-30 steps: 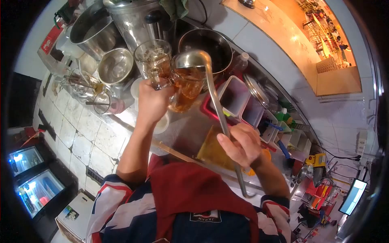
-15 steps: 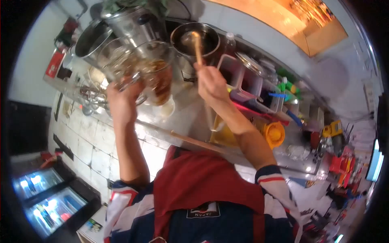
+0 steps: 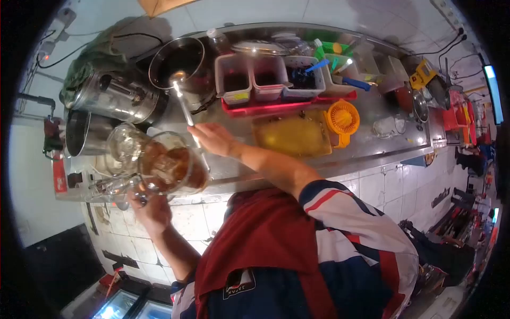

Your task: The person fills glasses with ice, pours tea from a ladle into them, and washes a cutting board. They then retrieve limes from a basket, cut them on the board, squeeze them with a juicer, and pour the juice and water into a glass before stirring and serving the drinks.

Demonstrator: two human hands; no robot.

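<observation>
Steel table point(image 3: 234, 127) was pretty packed, folks. Right hand point(image 3: 213, 139) pinched the ladle point(image 3: 184, 103); pot point(image 3: 195, 95) sat at its 11 o'clock, glass mugs point(image 3: 175, 166) at its 8, clutched by the left hand point(image 3: 151, 208). Keeping those level seemed key against slopping.

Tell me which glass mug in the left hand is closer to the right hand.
The mug of brown liquid; the other mug, paler inside, sits farther from the right hand.

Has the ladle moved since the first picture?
Yes: judged against the steel pot, the ladle has moved toward it, away from the glass mugs.
</observation>
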